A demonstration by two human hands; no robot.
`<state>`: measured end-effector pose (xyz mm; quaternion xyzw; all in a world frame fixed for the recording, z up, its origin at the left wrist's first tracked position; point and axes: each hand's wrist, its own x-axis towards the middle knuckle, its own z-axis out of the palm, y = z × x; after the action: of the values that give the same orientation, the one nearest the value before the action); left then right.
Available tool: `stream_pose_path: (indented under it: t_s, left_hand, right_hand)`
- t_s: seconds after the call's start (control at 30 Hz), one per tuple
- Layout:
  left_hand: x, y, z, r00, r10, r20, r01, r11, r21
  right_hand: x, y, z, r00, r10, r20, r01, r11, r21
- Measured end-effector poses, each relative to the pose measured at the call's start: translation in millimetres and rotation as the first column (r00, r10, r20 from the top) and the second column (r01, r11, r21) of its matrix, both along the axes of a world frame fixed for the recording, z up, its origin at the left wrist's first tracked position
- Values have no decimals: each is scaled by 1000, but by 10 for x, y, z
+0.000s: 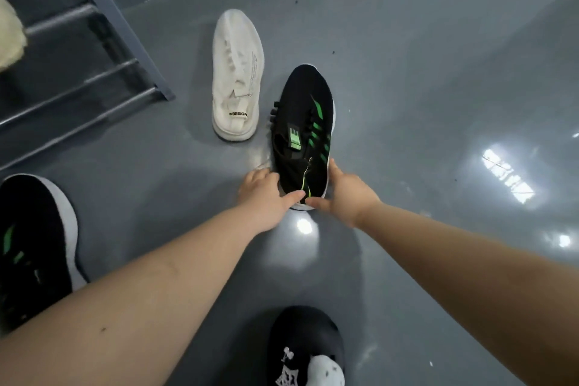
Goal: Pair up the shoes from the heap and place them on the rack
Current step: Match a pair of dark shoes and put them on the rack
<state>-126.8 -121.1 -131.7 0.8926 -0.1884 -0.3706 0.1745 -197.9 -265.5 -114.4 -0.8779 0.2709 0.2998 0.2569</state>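
Left hand and right hand clasp heel of black-green shoe on floor; white shoe just beside, near rack.

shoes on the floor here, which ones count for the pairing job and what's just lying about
Part of the job:
- black and green sneaker, heel held by the left hand and right hand
- matching black and green sneaker at the left edge
- white sneaker
- shoe rack

Just there:
- black slipper at the bottom edge, apparently worn
- fluffy cream item, partly cut off
- grey floor
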Motion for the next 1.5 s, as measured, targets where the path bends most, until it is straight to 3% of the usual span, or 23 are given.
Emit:
stream_pose_path:
  t_s: [0.07,0.13,0.17,0.3,0.43,0.5,0.67,0.77,1.0,1.27,1.5]
  left_hand:
    - [-95,-34,42,958,209,-195,-238,962,-137]
    - [-173,-40,81,836,325,-442,-454,862,-226]
    - [-197,-33,98,794,360,-490,-525,812,-255]
    - [-194,56,327,746,466,-475,-639,703,-312]
    - [-219,268,746,597,511,-618,-790,510,-341]
    - [-253,459,973,563,503,-656,-819,448,-360]
    - [-429,1070,1572,499,477,-723,-867,274,-417]
    - [-605,1451,1858,447,458,-768,-893,174,-416]
    - [-1057,2323,2050,420,474,-773,-902,130,-411]
    - [-1356,2941,1991,339,518,-785,-936,99,-338]
    - [-1364,3063,1638,261,575,-776,-962,87,-259]
  right_hand:
    - [0,-40,25,998,-42,54,40,999,36]
    - [-11,-81,103,993,-79,87,71,994,87]
    - [-18,-84,163,990,-96,101,84,990,115]
    - [-29,40,452,969,-164,187,125,970,208]
    - [-22,293,840,953,-183,240,121,961,250]
    - [-19,453,1083,953,-165,256,99,963,249]
    - [51,937,1928,978,-31,204,-5,985,175]
    - [89,1300,2350,989,19,145,-52,973,225]
    - [-307,2202,2465,994,32,107,-65,944,324]
    - [-654,2810,2147,976,-211,56,153,843,515]
    - [-704,2935,1503,941,-338,3,253,712,655]
